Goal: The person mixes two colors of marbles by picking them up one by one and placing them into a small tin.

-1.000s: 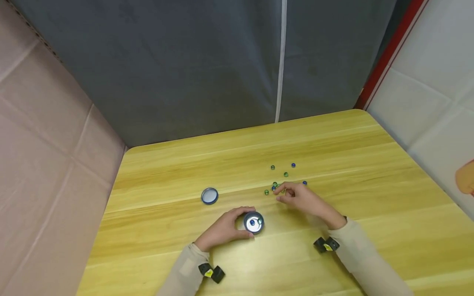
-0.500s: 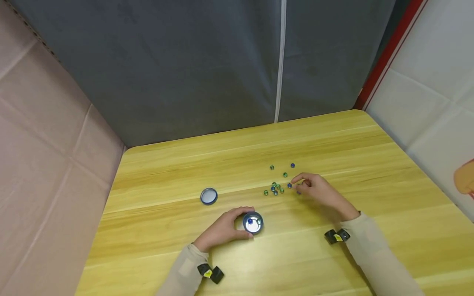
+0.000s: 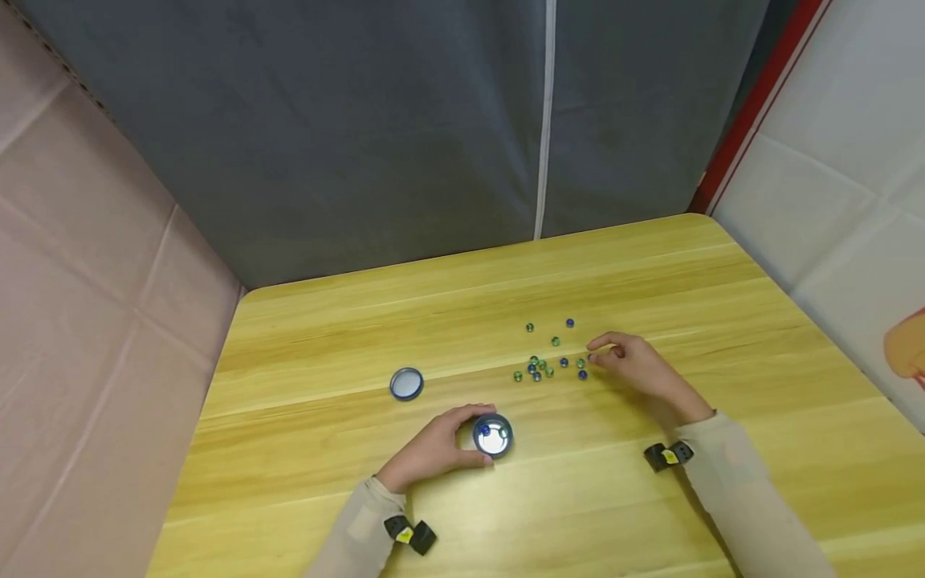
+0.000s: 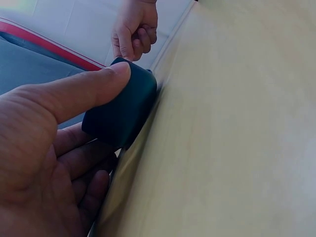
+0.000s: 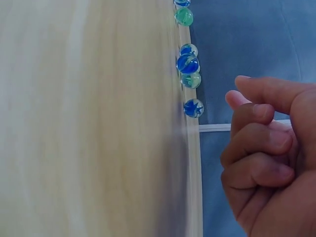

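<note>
My left hand (image 3: 442, 449) grips a small round dark-blue tin (image 4: 123, 108) between thumb and fingers. The tin stands upright on the table, its mouth uncovered. Inside, a blue marble (image 3: 485, 431) and a green marble (image 3: 503, 433) lie on the shiny bottom. Low over the table, my right hand (image 3: 632, 365) has its thumb and index finger apart, the other fingers loosely curled. In the right wrist view nothing is between those fingertips. Close to its thumb is a blue marble (image 3: 591, 358), partly hidden. Just left of it lie a green marble (image 3: 580, 363) and another blue marble (image 3: 582, 375).
Several more marbles lie scattered on the wooden table (image 3: 325, 337), among them a far blue marble (image 3: 570, 323) and a green marble (image 3: 530, 327). A blue-rimmed lid (image 3: 407, 384), inner side up, rests left of the tin. A grey curtain (image 3: 361, 136) hangs behind the table.
My right hand has moved to the right and slightly away from me, uncovering several marbles. The blue marble in the tin has shifted left. My left hand stays on the tin.
</note>
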A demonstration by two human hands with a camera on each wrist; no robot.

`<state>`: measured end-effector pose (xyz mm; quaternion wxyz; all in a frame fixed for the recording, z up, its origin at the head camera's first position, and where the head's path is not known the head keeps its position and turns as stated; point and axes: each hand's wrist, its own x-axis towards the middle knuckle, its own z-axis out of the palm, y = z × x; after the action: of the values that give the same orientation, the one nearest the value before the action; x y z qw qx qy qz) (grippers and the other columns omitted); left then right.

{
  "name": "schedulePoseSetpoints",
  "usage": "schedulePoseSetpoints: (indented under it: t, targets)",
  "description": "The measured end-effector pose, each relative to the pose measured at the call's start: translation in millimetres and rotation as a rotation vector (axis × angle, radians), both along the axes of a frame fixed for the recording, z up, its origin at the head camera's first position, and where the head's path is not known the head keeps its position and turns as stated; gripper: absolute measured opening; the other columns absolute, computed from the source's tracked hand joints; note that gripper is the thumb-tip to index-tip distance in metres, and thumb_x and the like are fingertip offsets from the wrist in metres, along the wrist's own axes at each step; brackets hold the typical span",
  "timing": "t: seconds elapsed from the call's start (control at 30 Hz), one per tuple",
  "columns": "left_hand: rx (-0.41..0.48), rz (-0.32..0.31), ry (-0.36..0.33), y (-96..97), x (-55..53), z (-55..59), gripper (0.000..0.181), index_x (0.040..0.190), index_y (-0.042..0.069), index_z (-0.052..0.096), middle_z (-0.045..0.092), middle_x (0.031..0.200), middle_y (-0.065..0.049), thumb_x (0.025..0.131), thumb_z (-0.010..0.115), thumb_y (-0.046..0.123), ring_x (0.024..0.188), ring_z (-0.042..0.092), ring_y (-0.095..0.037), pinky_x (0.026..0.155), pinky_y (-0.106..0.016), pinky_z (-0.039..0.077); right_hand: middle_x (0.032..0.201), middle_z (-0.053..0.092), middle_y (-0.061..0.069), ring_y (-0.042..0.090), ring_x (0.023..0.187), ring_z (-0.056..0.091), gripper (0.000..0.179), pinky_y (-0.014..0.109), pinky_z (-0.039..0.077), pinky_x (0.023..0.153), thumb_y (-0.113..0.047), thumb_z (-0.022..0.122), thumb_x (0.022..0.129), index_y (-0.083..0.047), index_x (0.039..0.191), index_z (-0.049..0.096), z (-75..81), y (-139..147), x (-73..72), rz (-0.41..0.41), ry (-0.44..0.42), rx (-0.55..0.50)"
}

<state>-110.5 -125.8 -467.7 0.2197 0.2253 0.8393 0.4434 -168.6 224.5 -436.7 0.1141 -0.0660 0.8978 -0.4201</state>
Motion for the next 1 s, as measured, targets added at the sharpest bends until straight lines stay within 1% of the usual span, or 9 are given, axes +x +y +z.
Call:
schedulePoseSetpoints:
  t: [0.1,0.33,0.43,0.67,0.8,1.0]
  targets:
    - [-0.002,0.000,0.003,-0.4,-0.2,0.0,0.068,0.138,0.025,0.051,0.049,0.146,0.004,0.078,0.080,0.036,0.137,0.042,-0.023,0.114,-0.047,0.034,0.063,0.048,-0.002,0.005,0.050,0.032,0.029,0.021,0.033,0.046,-0.015,0.056,0.096,0.002,0.119,0.060,0.7,3,-0.3,-0.004,-0.009,-0.006]
    - [0.004,0.002,-0.004,-0.9,-0.1,0.2,0.069,0.139,0.024,0.050,0.048,0.146,0.004,0.077,0.080,0.035,0.137,0.042,-0.022,0.115,-0.047,0.033,0.062,0.040,-0.004,0.006,0.050,0.032,0.032,0.021,0.032,0.046,-0.019,0.057,0.096,0.002,0.120,0.059,-3.5,7,-3.3,-0.010,-0.040,-0.005]
    - [0.005,0.000,-0.003,-0.8,0.0,-0.2,0.069,0.139,0.024,0.050,0.049,0.146,0.004,0.077,0.080,0.035,0.137,0.042,-0.022,0.115,-0.047,0.033,0.063,0.040,-0.004,0.006,0.051,0.033,0.032,0.021,0.032,0.046,-0.019,0.058,0.096,0.003,0.120,0.059,-4.5,8,-3.1,-0.011,-0.046,-0.008]
    - [-0.003,-0.008,0.009,-0.7,0.0,-0.9,0.069,0.139,0.022,0.051,0.049,0.145,0.004,0.078,0.080,0.035,0.137,0.043,-0.022,0.115,-0.046,0.034,0.065,0.042,-0.003,0.007,0.054,0.035,0.031,0.021,0.033,0.048,-0.015,0.059,0.095,0.002,0.120,0.059,-11.9,10,-6.6,-0.008,-0.070,-0.020]
    - [0.002,-0.007,0.004,-0.6,0.6,-0.1,0.069,0.139,0.022,0.051,0.050,0.145,0.004,0.078,0.080,0.035,0.136,0.043,-0.021,0.115,-0.046,0.034,0.064,0.041,-0.003,0.007,0.053,0.036,0.032,0.021,0.033,0.047,-0.014,0.060,0.093,0.003,0.120,0.059,-16.0,9,-9.5,-0.001,-0.081,-0.037]
    - [0.006,-0.006,0.003,-0.5,0.0,0.4,0.069,0.139,0.021,0.051,0.050,0.145,0.004,0.078,0.080,0.035,0.136,0.044,-0.021,0.114,-0.046,0.035,0.064,0.040,-0.003,0.008,0.053,0.035,0.031,0.021,0.033,0.048,-0.013,0.060,0.093,0.003,0.120,0.059,-16.6,8,-11.7,0.000,-0.084,-0.021]
